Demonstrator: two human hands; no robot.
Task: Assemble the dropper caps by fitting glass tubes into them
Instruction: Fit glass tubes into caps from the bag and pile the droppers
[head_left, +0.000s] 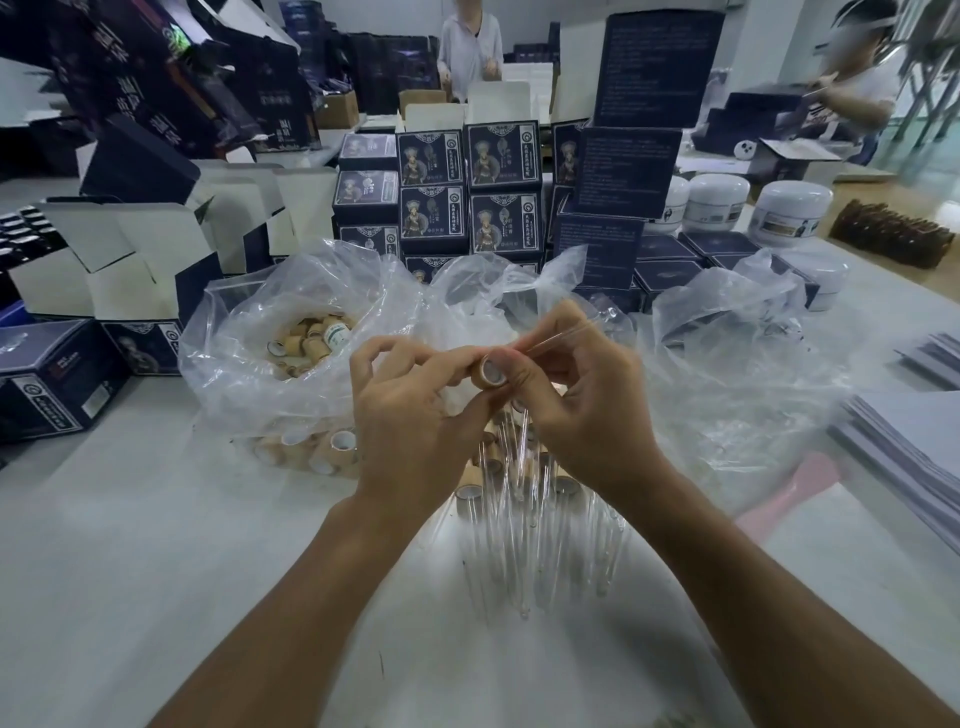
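White table | navy boxes stacked | left fingers grip cap | right fingers pinch glass tube

Straight ahead of me, dark printed boxes are stacked in rows on the white counter. Off to my left, open cartons with white flaps. White jars sit far right beside a brown bristly strip, grey sheets fan along the right edge, and two people work across the room.
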